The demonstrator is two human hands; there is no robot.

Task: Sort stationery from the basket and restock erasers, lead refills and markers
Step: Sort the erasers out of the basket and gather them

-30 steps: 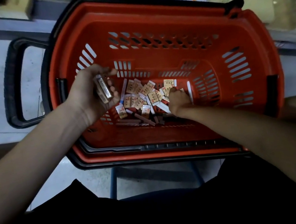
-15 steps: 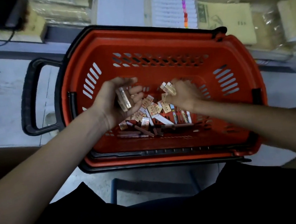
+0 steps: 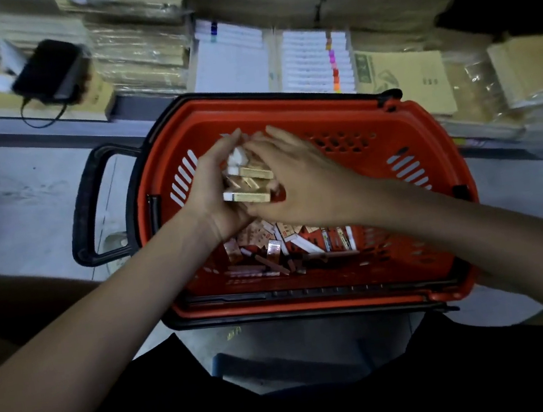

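one red slotted plastic basket (image 3: 301, 105) sat beneath the grip; sorting judged early, nothing restocked in view | loose heap of small tan packs (image 3: 285, 242) lay under the grip, too many to count | left hand (image 3: 213, 192) cupped round, right hand (image 3: 300, 174) lay straight-fingered atop, stack of tan-sleeved white block erasers (image 3: 251, 196), three-plus showing

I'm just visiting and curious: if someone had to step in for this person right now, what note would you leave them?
Left hand holds a stack of small packs above the basket.
Right hand lies against that stack, fingers straight, gripping nothing that shows.
Many loose packs and some thin sticks lie on the basket floor.
Done: one handful gathered.
Left: sort what lies in the basket, then restock everything.
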